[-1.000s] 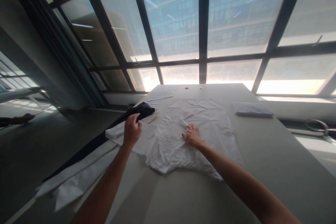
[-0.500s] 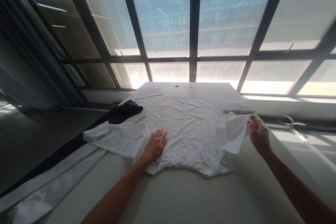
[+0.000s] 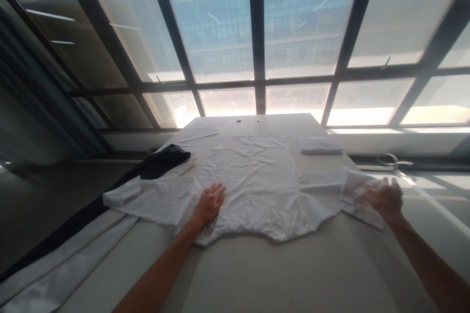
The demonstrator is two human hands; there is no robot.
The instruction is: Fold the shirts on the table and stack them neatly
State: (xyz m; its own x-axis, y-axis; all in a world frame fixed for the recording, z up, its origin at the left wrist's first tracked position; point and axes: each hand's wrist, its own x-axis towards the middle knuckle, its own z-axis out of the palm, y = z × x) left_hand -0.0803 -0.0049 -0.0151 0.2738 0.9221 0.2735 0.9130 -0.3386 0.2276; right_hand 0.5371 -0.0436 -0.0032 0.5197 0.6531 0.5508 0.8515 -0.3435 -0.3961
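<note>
Here, a wrinkled white shirt (image 3: 253,176) lies spread; left grip (image 3: 210,204) flat atop, right grip (image 3: 386,199) pinching one sleeve (image 3: 321,190).

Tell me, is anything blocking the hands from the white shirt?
Nothing visible is. The left hand lies right on the white shirt, and the right hand is at the end of its spread-out sleeve. The folded white cloth lies farther back, apart from the sleeve.

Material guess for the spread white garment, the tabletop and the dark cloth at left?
White garment: thin matte fabric, perhaps cotton; finely creased. Tabletop: probably laminate, smooth satin finish; no grain visible. Dark cloth: matte fabric, drapes softly; fibre unclear.
</note>
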